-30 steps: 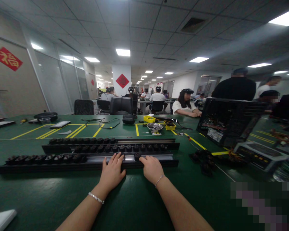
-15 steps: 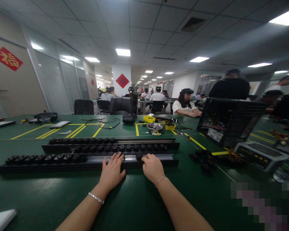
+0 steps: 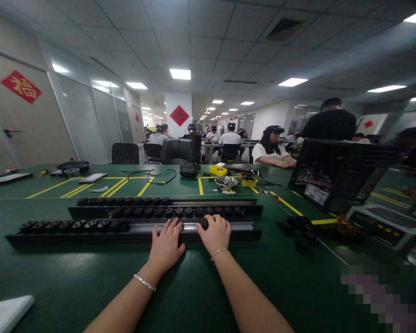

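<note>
A long black track (image 3: 242, 235) with a silvery channel lies nearest me on the green table. Round black pieces, which look like socket modules (image 3: 65, 225), line its left part. My left hand (image 3: 167, 243) rests over the middle of this track, fingers spread and holding nothing. To its right, my right hand (image 3: 215, 233) has its thumb and fingers round a single black socket module (image 3: 204, 223) in the channel. The underside of that module is hidden. Just behind lie further black tracks (image 3: 90, 211) with rows of similar modules.
Loose black modules (image 3: 301, 233) lie to the right, near an open computer case (image 3: 343, 175) and a power supply unit (image 3: 390, 226). A metal bowl (image 3: 226, 182) and yellow trays (image 3: 217, 170) stand behind the tracks. A co-worker (image 3: 272, 148) sits across the table.
My right hand has shifted left along the track and closed more around the single module. My left hand stays over the track. The view has turned slightly left.
</note>
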The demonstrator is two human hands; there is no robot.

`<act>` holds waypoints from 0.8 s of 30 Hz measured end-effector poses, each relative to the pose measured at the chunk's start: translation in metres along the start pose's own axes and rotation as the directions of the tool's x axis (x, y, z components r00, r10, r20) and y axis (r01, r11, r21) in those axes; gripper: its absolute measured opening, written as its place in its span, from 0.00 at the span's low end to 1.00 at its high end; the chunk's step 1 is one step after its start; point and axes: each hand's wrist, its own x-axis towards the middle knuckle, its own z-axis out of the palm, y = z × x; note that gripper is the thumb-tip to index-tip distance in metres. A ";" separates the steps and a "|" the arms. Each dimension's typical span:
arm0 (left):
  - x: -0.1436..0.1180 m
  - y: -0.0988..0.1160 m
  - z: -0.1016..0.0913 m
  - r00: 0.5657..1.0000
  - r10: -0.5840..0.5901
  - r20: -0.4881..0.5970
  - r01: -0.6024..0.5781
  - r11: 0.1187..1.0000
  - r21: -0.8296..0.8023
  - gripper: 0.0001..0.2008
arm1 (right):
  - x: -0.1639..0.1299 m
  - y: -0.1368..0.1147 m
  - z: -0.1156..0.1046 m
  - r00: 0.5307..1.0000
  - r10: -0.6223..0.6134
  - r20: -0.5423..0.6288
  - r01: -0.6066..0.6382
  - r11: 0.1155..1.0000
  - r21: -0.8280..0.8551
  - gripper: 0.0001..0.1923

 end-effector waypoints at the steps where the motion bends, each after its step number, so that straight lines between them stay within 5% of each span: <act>1: 0.000 0.000 0.000 1.000 0.000 -0.002 0.000 1.000 -0.002 0.27 | 0.000 -0.001 0.001 1.000 0.017 -0.011 -0.017 1.000 0.009 0.15; 24: 0.000 -0.003 0.003 0.999 0.019 -0.031 -0.020 1.000 -0.019 0.27 | 0.002 0.012 0.003 0.987 0.103 -0.126 -0.101 0.995 0.016 0.18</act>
